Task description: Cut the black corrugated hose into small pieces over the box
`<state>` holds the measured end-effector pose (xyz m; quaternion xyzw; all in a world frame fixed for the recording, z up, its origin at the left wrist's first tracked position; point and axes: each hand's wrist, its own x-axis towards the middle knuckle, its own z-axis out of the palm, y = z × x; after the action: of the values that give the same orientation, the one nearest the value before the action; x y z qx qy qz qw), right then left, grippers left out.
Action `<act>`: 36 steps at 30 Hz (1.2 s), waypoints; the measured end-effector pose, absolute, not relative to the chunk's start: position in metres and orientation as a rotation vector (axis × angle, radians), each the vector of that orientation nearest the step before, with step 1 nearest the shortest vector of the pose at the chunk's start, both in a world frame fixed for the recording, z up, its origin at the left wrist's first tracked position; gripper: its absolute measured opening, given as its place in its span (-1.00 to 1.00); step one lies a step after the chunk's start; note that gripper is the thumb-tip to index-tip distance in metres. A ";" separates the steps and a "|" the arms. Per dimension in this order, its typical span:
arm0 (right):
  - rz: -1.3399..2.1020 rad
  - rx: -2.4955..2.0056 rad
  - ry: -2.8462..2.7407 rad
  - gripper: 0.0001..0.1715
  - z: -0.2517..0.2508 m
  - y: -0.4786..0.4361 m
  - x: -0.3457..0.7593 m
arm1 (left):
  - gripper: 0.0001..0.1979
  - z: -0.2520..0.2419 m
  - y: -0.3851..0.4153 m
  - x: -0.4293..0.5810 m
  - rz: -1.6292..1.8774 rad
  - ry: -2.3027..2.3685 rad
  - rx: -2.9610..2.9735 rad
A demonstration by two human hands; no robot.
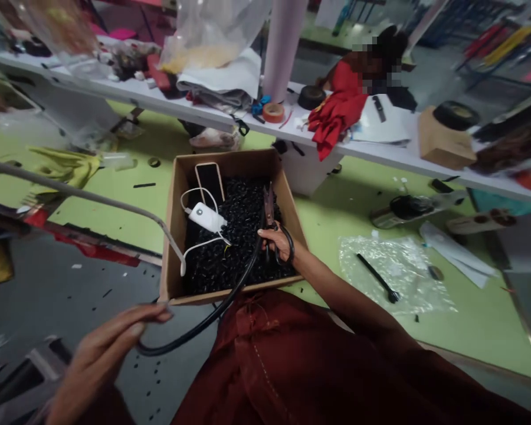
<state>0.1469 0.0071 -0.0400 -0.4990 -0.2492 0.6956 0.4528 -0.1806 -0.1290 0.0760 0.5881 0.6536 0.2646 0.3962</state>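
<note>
My right hand (278,241) is closed around the black handles of a pair of scissors (270,217), blades pointing away over a cardboard box (174,236). The box holds several small black cut pieces (243,236), a phone (209,180) and a white power bank (206,216) with a white cable. A long black tube (212,313) curves from the scissors down to my left hand (101,354), which pinches its near end at the lower left.
A long white workbench (230,118) runs across the back with a tape roll (273,112), red cloth (336,115), a small carton (445,141) and a person leaning on it. A plastic sheet (393,271) with a black tool lies on the green floor right. A grey pipe (84,198) crosses left.
</note>
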 end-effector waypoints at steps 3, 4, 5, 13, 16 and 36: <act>1.718 -1.224 -0.562 -0.54 -0.035 0.004 0.139 | -0.64 0.068 -0.090 -0.103 0.644 1.394 1.571; 1.712 -1.221 -0.556 -0.55 -0.032 0.002 0.136 | -0.61 0.061 -0.078 -0.079 0.666 1.345 1.617; 1.706 -1.217 -0.552 -0.57 -0.030 -0.001 0.134 | -0.57 0.052 -0.067 -0.058 0.693 1.323 1.672; 1.534 -1.147 -0.555 -0.53 -0.015 -0.021 0.128 | -0.42 0.005 -0.033 -0.011 0.559 1.252 1.617; 1.550 -1.184 -0.579 -0.54 -0.012 -0.016 0.130 | -0.45 0.014 -0.032 -0.021 0.490 1.261 1.551; 1.142 -1.371 -1.352 -0.61 -0.006 0.012 0.140 | -0.60 0.016 0.009 -0.013 0.594 0.927 0.752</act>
<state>0.1404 0.0119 -0.0063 -0.5511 -0.5435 0.4590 0.4361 -0.0128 0.0090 0.0163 0.3486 0.4300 0.2756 0.7859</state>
